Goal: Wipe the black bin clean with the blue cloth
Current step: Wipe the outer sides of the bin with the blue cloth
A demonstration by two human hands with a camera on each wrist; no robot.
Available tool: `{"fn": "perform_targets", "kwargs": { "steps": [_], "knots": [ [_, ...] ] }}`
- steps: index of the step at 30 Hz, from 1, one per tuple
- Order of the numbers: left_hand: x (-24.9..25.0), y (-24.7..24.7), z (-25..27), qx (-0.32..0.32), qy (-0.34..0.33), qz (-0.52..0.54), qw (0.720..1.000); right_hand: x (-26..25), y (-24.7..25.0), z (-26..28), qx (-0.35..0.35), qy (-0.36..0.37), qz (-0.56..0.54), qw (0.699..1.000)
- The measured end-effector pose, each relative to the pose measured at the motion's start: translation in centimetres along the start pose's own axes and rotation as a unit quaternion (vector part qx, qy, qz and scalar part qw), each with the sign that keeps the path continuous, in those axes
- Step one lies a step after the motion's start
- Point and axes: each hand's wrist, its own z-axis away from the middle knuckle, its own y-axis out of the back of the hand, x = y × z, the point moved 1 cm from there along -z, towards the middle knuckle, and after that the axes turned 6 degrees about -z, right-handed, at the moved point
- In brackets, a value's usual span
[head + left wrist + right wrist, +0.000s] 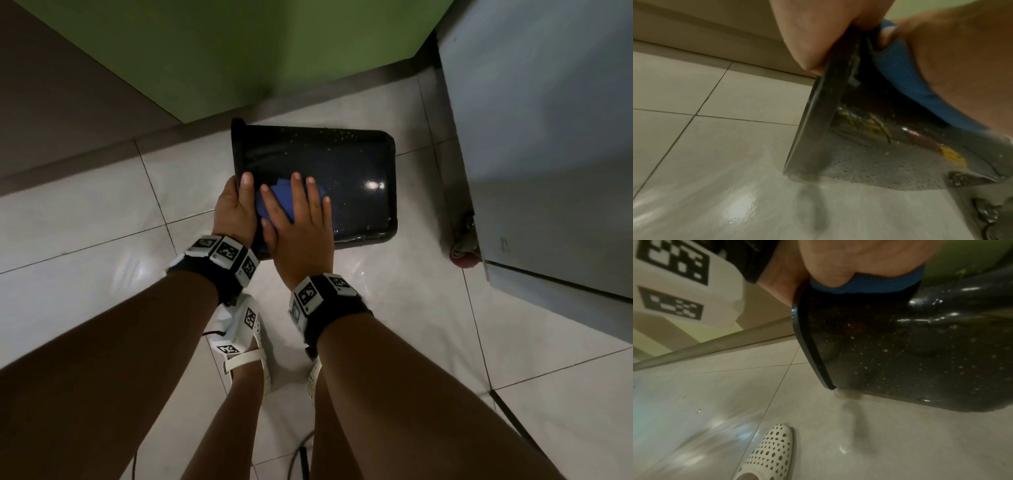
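Note:
The black bin (pixel 342 178) lies on its side on the tiled floor, its glossy wall speckled with pale spots. My left hand (pixel 239 202) grips the rim at the bin's left end, thumb on top. My right hand (pixel 301 205) lies flat with straight fingers and presses the blue cloth (pixel 274 202) onto the bin's upper wall, next to the left hand. In the left wrist view the cloth (pixel 906 84) is squeezed between the right palm and the bin (pixel 838 129). The right wrist view shows the cloth (pixel 869 283) under the palm at the bin's (pixel 900 353) rim.
A grey cabinet (pixel 548 137) on a red caster (pixel 462 253) stands close to the bin's right. A green wall (pixel 239 51) runs behind. My feet in white perforated shoes (pixel 253 342) stand just before the bin. A dark cable (pixel 301 455) lies on the shiny tiles.

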Motion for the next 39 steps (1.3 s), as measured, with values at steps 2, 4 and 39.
{"fn": "perform_targets", "kwargs": {
  "steps": [2, 4, 39],
  "knots": [
    [-0.3, -0.1, -0.3, 0.003, -0.017, -0.004, 1.0, 0.4, 0.0, -0.2, 0.007, 0.002, -0.003, 1.0],
    [-0.5, -0.2, -0.5, 0.017, -0.028, -0.022, 0.999, 1.5, 0.1, -0.2, 0.017, -0.004, -0.004, 1.0],
    [-0.7, -0.2, -0.8, 0.044, -0.063, -0.094, 0.993, 1.0, 0.0, -0.3, -0.008, 0.009, 0.023, 1.0]
  ]
}}
